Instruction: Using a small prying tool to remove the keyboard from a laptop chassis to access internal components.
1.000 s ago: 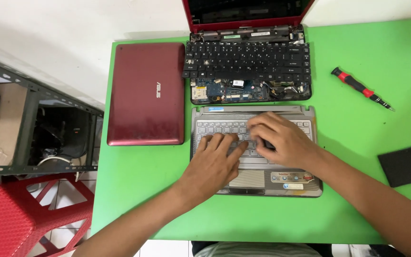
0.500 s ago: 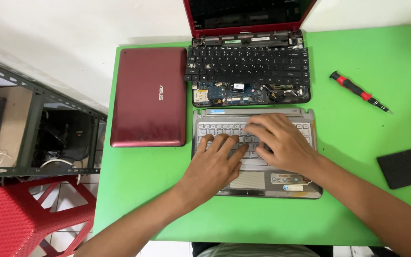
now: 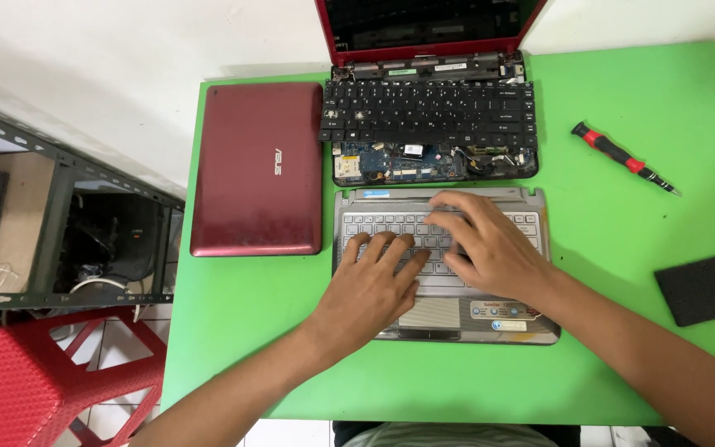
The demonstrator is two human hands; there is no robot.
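A silver laptop base [image 3: 531, 323] with a pale keyboard lies on the green table [image 3: 622, 99] in front of me. My left hand [image 3: 370, 285] rests flat on the lower left keys, fingers spread. My right hand [image 3: 490, 244] lies on the middle keys, fingers pointing left and pressing down; it holds nothing that I can see. Just beyond stands an opened red laptop [image 3: 432, 124], its black keyboard lifted loose and the circuit board showing along the near edge.
A closed dark red laptop [image 3: 258, 170] lies to the left. A red and black screwdriver [image 3: 622, 157] rests at the right, with a black foam pad [image 3: 709, 285] nearer the right edge. Metal shelving [image 3: 68, 240] and a red plastic stool [image 3: 35, 385] stand beside the table.
Both hands shifted slightly on the silver keyboard; the right fingers slid a little to the left. The camera view drifted a bit.
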